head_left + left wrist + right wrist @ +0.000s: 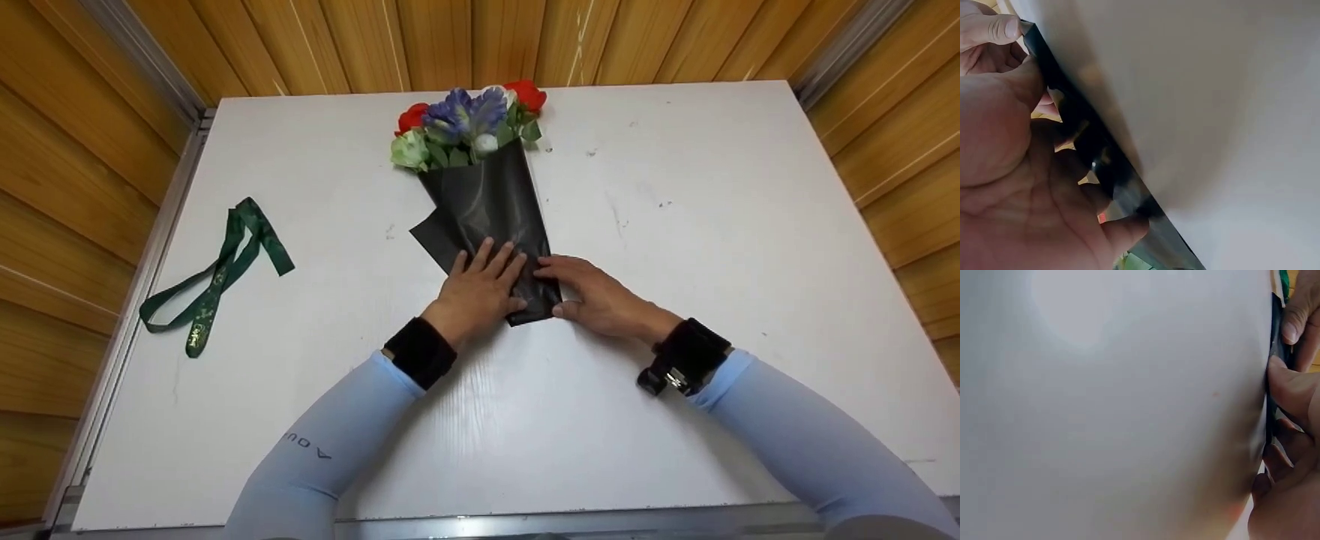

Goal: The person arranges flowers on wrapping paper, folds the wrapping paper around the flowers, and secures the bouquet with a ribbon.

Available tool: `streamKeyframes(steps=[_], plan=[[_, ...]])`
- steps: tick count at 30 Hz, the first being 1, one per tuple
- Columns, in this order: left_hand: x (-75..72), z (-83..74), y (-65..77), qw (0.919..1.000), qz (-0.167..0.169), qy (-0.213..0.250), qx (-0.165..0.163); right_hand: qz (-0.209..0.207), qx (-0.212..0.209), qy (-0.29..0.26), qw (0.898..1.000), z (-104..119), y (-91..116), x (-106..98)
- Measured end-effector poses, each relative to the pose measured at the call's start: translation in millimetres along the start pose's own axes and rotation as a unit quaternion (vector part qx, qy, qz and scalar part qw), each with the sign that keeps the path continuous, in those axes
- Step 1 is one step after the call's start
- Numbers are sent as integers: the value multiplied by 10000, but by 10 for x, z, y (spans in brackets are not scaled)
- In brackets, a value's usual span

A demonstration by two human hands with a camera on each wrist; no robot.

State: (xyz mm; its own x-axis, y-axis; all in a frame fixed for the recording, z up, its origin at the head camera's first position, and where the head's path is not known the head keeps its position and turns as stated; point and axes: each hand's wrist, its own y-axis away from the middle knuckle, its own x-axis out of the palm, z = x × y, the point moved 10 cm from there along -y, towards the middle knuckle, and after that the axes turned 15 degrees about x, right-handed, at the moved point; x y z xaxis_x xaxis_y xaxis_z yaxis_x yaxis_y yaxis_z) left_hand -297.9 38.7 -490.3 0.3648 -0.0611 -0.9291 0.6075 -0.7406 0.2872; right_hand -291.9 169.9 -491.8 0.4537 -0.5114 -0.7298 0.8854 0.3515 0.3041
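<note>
A bouquet of artificial-looking flowers (465, 116), red, purple-blue and pale green, lies with its blossoms toward the far edge of the table. Black wrapping paper (487, 195) is folded around its lower part, with a loose corner sticking out on the left. My left hand (484, 292) presses on the lower wrap with its fingers spread. At the lower right edge of the paper, my right hand (600, 296) holds the folded side, thumb near the bottom corner and fingers farther up. The right wrist view has the right thumb (1289, 385) against the dark paper edge. Stems are hidden inside the wrap.
A dark green ribbon (217, 289) with gold print lies loosely looped on the left of the white table (712, 225). Wood-panelled walls (502, 41) close in the back and both sides. A metal rail (157, 277) runs along the left table edge.
</note>
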Motion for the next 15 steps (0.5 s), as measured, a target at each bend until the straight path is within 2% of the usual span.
streamKeyframes(steps=[7, 15], plan=[[4, 20, -9, 9998, -15, 140, 120, -459, -22, 32, 9989, 18, -28, -24], [21, 77, 19, 9989, -14, 375, 291, 84, -328, -3, 9994, -57, 18, -7]])
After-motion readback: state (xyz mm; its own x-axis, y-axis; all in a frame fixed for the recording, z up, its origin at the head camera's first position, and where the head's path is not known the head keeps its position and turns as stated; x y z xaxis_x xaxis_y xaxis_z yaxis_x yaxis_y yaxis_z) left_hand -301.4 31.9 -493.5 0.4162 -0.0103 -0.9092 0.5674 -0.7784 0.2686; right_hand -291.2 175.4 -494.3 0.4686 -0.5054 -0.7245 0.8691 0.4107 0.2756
